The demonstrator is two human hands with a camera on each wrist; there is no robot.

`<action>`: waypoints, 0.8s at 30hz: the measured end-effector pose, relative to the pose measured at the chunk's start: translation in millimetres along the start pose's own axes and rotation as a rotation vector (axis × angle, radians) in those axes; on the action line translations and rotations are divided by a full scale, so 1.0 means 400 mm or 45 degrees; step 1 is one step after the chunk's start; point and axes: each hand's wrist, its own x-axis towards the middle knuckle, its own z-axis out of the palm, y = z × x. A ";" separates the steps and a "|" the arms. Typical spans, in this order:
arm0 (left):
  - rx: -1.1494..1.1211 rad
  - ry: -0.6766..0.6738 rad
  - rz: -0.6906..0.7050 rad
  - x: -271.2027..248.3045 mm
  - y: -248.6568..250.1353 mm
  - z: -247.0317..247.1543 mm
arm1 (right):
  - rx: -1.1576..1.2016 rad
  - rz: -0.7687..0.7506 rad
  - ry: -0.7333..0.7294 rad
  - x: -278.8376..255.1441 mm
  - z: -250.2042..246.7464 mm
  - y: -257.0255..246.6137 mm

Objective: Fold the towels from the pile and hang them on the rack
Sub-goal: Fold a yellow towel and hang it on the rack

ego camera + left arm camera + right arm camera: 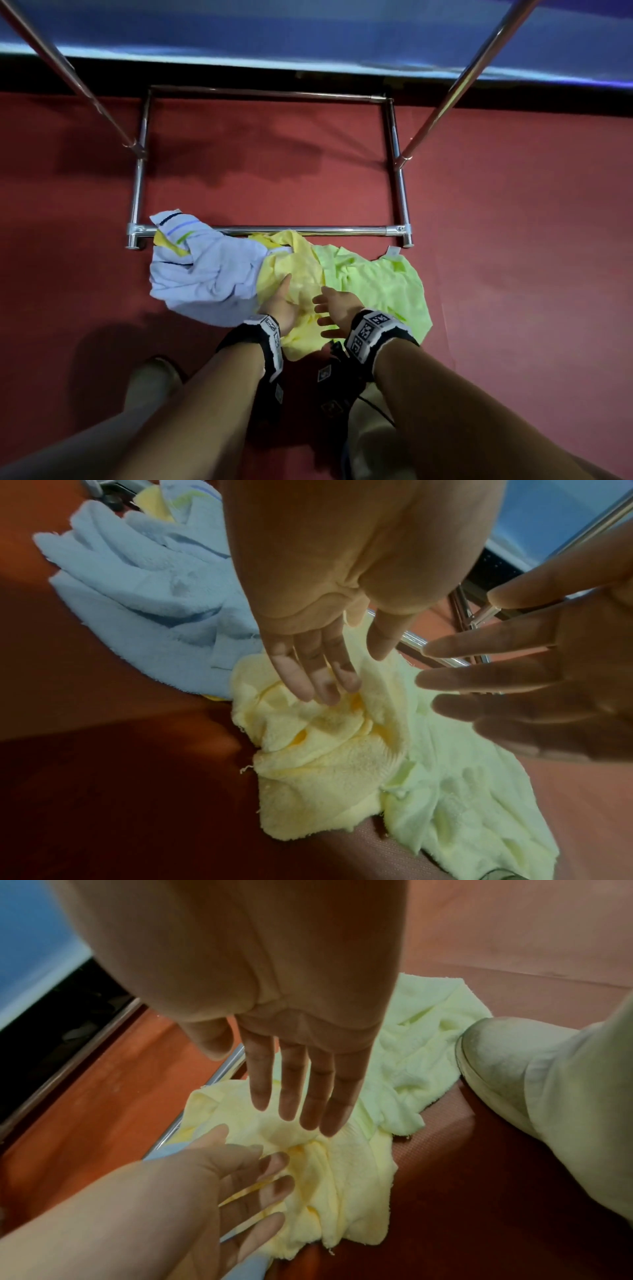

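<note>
Barely begun | rack bars in view bare | pile unfolded on floor | left hand, right hand spread flat over yellow towel, gripping nothing

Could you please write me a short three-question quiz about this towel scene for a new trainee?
1. True or false: the left hand and the right hand both hold nothing.
2. Which colour is the middle towel of the pile? A blue; B yellow; C green.
3. Fill in: the towels lie on a ___ floor.
Key: 1 true; 2 B; 3 red.
</note>
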 end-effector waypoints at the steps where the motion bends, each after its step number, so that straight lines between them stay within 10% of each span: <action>1: 0.062 -0.015 0.001 0.007 -0.001 0.002 | 0.012 0.010 0.002 0.004 -0.001 0.009; 11: 0.694 0.188 0.015 -0.020 0.014 -0.024 | 0.152 0.055 -0.059 -0.017 -0.031 0.016; 16: 0.476 0.405 0.333 -0.124 0.092 -0.085 | 0.016 -0.209 -0.087 -0.082 -0.027 -0.032; 24: 0.263 0.207 0.681 -0.393 0.262 -0.216 | -0.741 -0.740 0.037 -0.343 -0.039 -0.104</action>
